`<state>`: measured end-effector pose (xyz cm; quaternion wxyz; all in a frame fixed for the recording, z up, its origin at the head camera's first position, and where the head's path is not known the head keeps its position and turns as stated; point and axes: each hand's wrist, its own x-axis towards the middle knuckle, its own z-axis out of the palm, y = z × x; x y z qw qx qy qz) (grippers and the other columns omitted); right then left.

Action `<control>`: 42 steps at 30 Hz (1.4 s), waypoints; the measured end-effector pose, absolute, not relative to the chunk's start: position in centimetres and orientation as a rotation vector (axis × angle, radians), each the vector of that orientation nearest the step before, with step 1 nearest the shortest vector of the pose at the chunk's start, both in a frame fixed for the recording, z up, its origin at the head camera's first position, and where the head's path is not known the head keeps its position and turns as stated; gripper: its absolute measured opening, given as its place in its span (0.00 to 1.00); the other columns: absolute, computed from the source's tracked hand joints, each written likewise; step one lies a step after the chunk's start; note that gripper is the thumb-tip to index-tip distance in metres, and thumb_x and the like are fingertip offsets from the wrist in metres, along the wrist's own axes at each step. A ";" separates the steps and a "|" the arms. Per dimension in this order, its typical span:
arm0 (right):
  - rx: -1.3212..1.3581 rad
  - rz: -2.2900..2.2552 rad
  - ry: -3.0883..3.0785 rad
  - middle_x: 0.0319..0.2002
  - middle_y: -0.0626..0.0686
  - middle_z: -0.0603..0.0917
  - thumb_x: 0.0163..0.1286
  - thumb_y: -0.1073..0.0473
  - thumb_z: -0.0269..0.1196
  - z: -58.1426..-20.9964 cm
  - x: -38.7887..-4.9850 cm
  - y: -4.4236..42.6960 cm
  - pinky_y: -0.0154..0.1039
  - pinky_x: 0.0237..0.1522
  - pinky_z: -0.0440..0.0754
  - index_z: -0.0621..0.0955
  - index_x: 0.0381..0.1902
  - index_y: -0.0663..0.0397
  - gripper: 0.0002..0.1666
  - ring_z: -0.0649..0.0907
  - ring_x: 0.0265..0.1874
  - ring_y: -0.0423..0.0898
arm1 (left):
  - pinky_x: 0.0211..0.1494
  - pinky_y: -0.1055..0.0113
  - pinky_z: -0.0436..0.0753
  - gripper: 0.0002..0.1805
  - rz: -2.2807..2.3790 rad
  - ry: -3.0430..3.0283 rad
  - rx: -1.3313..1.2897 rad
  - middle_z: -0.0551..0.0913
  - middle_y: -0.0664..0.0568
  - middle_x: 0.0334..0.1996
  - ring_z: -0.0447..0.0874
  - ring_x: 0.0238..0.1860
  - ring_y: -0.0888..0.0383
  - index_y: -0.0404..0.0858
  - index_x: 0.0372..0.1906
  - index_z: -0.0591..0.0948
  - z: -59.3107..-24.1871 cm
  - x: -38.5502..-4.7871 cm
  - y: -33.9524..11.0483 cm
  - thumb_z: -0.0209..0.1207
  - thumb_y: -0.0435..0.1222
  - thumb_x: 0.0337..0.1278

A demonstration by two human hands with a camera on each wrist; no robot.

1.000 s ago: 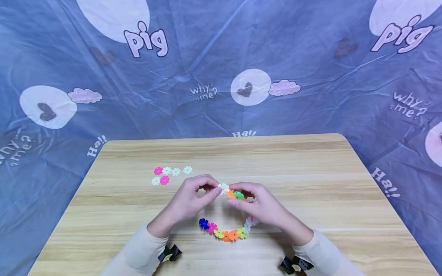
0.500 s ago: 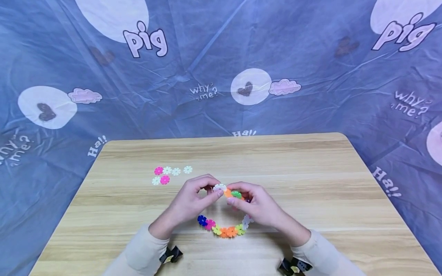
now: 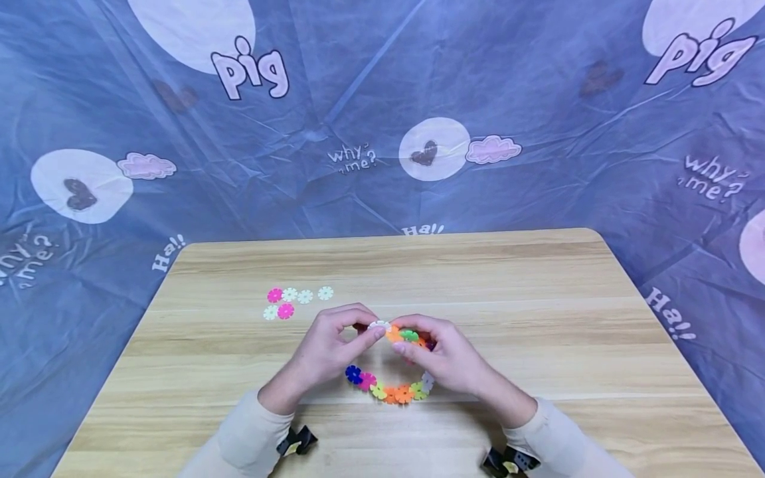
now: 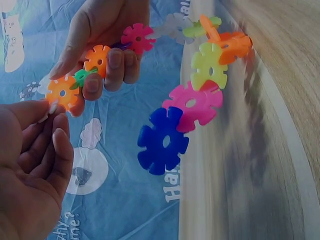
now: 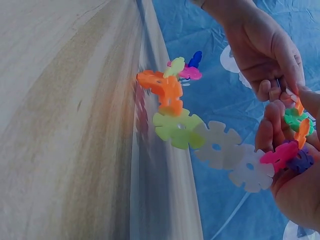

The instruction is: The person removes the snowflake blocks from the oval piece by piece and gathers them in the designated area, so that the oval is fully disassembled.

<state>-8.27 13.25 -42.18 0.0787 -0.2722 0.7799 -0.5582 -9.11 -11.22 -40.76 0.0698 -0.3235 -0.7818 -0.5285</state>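
Observation:
In the head view, my left hand [image 3: 335, 342] pinches a white snowflake disc [image 3: 380, 324] between thumb and fingers. That disc meets an orange disc [image 4: 62, 93] at one end of a chain of interlocking plastic discs; whether they are slotted together cannot be told. My right hand [image 3: 445, 352] grips this end of the chain, its fingers around the orange and green discs [image 4: 82, 76]. From the right hand the chain curves down past pink, whitish, yellow-green and orange discs [image 5: 171, 95]. Its other end, a dark blue disc [image 4: 162, 141], hangs free below the left hand.
Loose discs lie on the wooden table [image 3: 508, 285] beyond the left hand: white ones [image 3: 325, 293] and two pink ones [image 3: 274, 295]. A printed blue cloth [image 3: 335, 86] hangs behind the table. Each wrist carries a black camera mount [image 3: 297, 441].
The white disc has tipped flatter and shifted slightly left, against the orange disc. The hanging part of the chain has risen a little in the head view. Both hands stay nearly in place.

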 end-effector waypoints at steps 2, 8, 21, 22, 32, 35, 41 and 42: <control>-0.818 -1.668 2.337 0.39 0.51 0.90 0.78 0.61 0.68 -42.2 -8.2 13.3 0.33 0.27 0.79 0.85 0.63 0.56 0.18 0.77 0.27 0.34 | 0.42 0.69 0.87 0.03 -1.582 -2.331 -1.003 0.92 0.53 0.36 0.84 0.37 0.64 0.39 0.40 0.91 -40.9 -9.2 -11.3 0.69 0.29 0.69; -0.811 -1.667 2.332 0.40 0.49 0.90 0.78 0.61 0.67 -42.1 -8.1 13.3 0.32 0.28 0.80 0.85 0.63 0.56 0.18 0.77 0.27 0.35 | 0.41 0.69 0.88 0.04 -1.550 -2.295 -1.076 0.92 0.51 0.36 0.84 0.37 0.64 0.37 0.41 0.90 -41.1 -9.4 -11.3 0.68 0.26 0.68; -0.803 -1.678 2.310 0.42 0.56 0.92 0.79 0.60 0.66 -41.9 -8.0 13.3 0.33 0.30 0.82 0.84 0.63 0.57 0.18 0.82 0.31 0.36 | 0.37 0.70 0.86 0.08 -1.460 -2.134 -1.246 0.88 0.47 0.33 0.81 0.33 0.60 0.36 0.40 0.86 -41.6 -10.3 -11.0 0.67 0.21 0.63; -0.805 -1.679 2.311 0.42 0.56 0.92 0.79 0.60 0.66 -41.9 -8.0 13.3 0.33 0.30 0.82 0.84 0.63 0.57 0.18 0.83 0.31 0.36 | 0.37 0.71 0.86 0.08 -1.454 -2.123 -1.258 0.88 0.47 0.32 0.81 0.33 0.59 0.35 0.40 0.85 -41.6 -10.3 -11.0 0.67 0.21 0.63; -0.800 -1.683 2.283 0.45 0.62 0.92 0.79 0.60 0.66 -41.9 -8.0 13.4 0.33 0.35 0.85 0.83 0.64 0.59 0.19 0.86 0.36 0.36 | 0.38 0.71 0.86 0.08 -1.439 -2.120 -1.286 0.87 0.47 0.33 0.81 0.34 0.59 0.35 0.41 0.84 -41.7 -10.5 -11.1 0.67 0.21 0.64; -0.799 -1.676 2.284 0.45 0.61 0.92 0.79 0.60 0.66 -41.9 -8.0 13.4 0.33 0.34 0.85 0.83 0.65 0.58 0.19 0.85 0.35 0.37 | 0.36 0.72 0.85 0.08 -1.450 -2.126 -1.268 0.87 0.48 0.33 0.80 0.33 0.60 0.36 0.41 0.85 -41.7 -10.4 -11.2 0.67 0.21 0.64; -0.800 -1.666 2.302 0.43 0.55 0.91 0.79 0.59 0.66 -41.9 -8.1 13.3 0.33 0.31 0.83 0.84 0.64 0.57 0.19 0.82 0.31 0.36 | 0.37 0.71 0.84 0.08 -1.475 -2.161 -1.209 0.88 0.50 0.34 0.79 0.34 0.62 0.38 0.42 0.86 -41.8 -10.2 -11.6 0.66 0.23 0.68; -0.798 -1.661 2.309 0.43 0.54 0.91 0.79 0.59 0.67 -41.9 -8.1 13.3 0.33 0.30 0.82 0.84 0.64 0.57 0.19 0.81 0.30 0.36 | 0.38 0.71 0.84 0.08 -1.477 -2.173 -1.192 0.88 0.50 0.35 0.80 0.34 0.62 0.39 0.43 0.86 -41.8 -10.2 -11.7 0.66 0.23 0.69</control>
